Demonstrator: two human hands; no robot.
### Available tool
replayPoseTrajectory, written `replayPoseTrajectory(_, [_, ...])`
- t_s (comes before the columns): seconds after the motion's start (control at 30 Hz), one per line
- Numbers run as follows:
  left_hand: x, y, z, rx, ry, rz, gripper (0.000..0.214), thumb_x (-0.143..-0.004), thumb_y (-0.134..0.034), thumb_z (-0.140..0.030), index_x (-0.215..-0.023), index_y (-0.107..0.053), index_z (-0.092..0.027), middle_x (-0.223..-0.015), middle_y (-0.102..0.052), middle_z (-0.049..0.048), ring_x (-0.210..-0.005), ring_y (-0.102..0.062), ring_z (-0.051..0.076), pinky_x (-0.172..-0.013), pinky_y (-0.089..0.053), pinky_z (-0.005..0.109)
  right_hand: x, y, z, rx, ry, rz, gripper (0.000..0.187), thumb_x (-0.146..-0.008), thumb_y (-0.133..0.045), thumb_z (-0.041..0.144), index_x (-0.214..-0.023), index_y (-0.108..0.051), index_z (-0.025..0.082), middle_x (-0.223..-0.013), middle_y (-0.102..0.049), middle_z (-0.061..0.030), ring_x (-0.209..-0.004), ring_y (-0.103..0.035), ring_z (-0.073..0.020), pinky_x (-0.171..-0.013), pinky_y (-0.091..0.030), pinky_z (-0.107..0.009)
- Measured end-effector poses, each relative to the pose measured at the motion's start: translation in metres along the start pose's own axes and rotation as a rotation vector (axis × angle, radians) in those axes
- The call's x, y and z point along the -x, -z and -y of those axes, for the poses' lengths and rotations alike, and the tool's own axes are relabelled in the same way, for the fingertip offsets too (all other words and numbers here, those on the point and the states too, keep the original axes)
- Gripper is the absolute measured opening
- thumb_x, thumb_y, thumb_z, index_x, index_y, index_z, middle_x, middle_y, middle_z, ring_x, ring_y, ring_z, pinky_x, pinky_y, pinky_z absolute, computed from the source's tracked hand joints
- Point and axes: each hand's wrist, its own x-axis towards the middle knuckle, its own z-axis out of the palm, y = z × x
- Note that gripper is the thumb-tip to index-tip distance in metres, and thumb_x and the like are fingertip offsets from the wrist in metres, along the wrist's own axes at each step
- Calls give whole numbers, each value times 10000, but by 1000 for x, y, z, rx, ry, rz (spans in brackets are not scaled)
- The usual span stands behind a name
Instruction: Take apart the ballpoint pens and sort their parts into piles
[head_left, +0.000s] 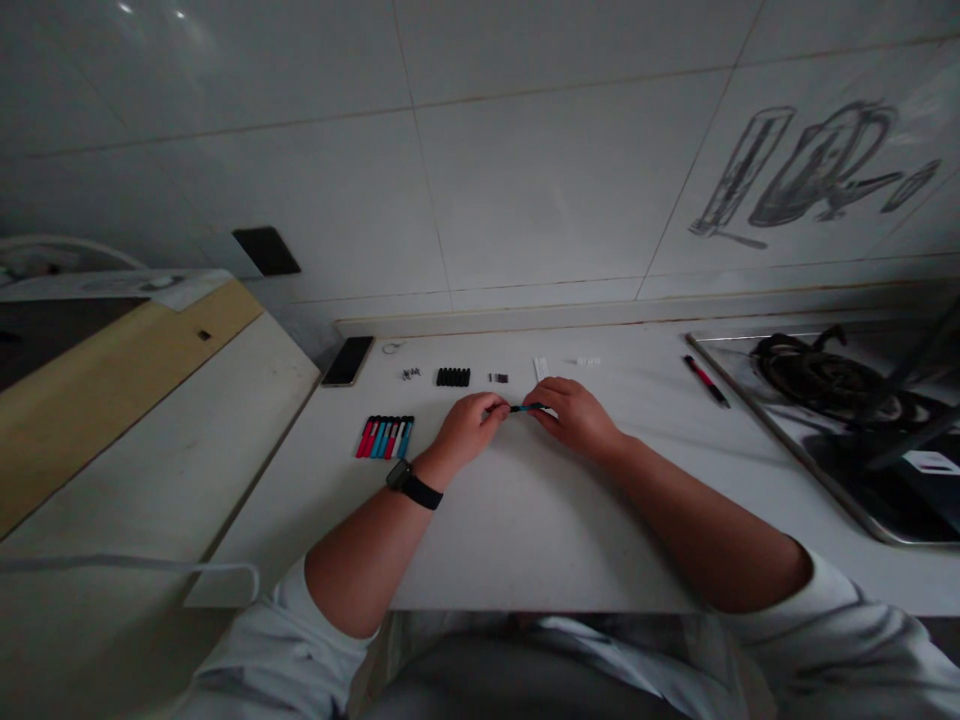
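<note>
Over the middle of the white counter, my left hand (474,420) and my right hand (574,415) meet at a small blue-and-black pen (523,407). The left fingers pinch its dark end, while the right fingers close round the other end. Left of my left hand lies a row of red, blue and white pen barrels (385,437) with black ends. Beyond it are several short black tubes (453,377), small silvery pieces (410,374) and a tiny dark-and-white group (498,378). Thin white sticks (541,368) and small clear pieces (589,361) lie behind my right hand.
A phone (349,361) and a thin ring (390,348) lie at the back left. Toward the right are a red-and-black pen (706,381) and a gas stove (772,430). A tiled wall (540,200) rises behind; a pale cabinet-like box (225,420) stands left.
</note>
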Motion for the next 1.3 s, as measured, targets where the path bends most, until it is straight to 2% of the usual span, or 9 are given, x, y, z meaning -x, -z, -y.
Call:
replayPoseTrajectory(0.27, [1, -1, 0, 79, -10, -31, 38, -948, -671, -210, -980, -691, -214, -970, -736, 34, -919, -691, 189, -877, -565, 359, 0, -1, 0, -6, -16, -8, 178, -1003, -581, 251, -1077, -738, 211, -1025, -743, -108, -930, -666, -235, -857, -462, -365])
replayPoseTrajectory(0.47, [2, -1, 2, 116, -14, -91, 292, -913, -731, -239, -1184, -628, -215, -1111, -719, 60, -1008, -685, 190, -935, -561, 373, 0, 0, -1, -6, -23, -20, 199, -1019, -557, 268, -1085, -735, 210, -1037, -754, -110, -937, -672, -239, -875, -464, -376])
replayPoseTrajectory(0.57, [1, 0, 2, 68, -9, -71, 139, -1021, -575, -307, -1073, -650, -203, -1037, -718, 59, -968, -675, 186, -896, -546, 352, 0, 1, -2, -3, -15, -31, 198, -1027, -558, 286, -1090, -730, 211, -1034, -755, -104, -942, -672, -238, -877, -462, -373])
replayPoseTrajectory(0.63, [0, 1, 3, 8, 0, -44, 260, -1063, -474, -331, -926, -650, -197, -926, -703, 52, -888, -657, 187, -835, -534, 340, 0, 1, -3, -4, -10, -34, 199, -1028, -563, 300, -1087, -732, 214, -1033, -755, -103, -939, -672, -237, -873, -461, -373])
replayPoseTrajectory(0.7, [0, 1, 4, -39, 4, -21, 324, -1067, -453, -330, -829, -629, -198, -836, -674, 42, -819, -632, 186, -786, -519, 331, 0, 1, -3, -8, -8, -32, 196, -1025, -566, 298, -1078, -737, 218, -1029, -756, -102, -932, -672, -236, -866, -460, -374])
replayPoseTrajectory(1.0, [1, 1, 2, 31, -23, -42, 10, -956, -647, -197, -960, -639, -202, -937, -690, 27, -902, -654, 180, -868, -538, 341, 1, 0, -4, -5, -11, -22, 193, -1015, -567, 284, -1063, -740, 211, -1009, -755, -103, -908, -670, -235, -848, -470, -372])
replayPoseTrajectory(1.2, [1, 1, 1, 51, -32, -57, 110, -917, -699, -172, -997, -630, -202, -977, -694, 33, -926, -657, 185, -877, -540, 345, 1, 0, -5, -14, -18, -12, 205, -1023, -563, 306, -1077, -737, 212, -1023, -754, -105, -923, -671, -239, -855, -479, -375])
replayPoseTrajectory(1.3, [2, 1, 1, 71, -33, -58, 127, -942, -684, -215, -1057, -631, -204, -1027, -706, 44, -960, -667, 185, -892, -539, 343, 0, 1, -4, -17, -8, -14, 212, -1030, -550, 304, -1078, -734, 211, -1016, -752, -104, -924, -670, -240, -857, -485, -376])
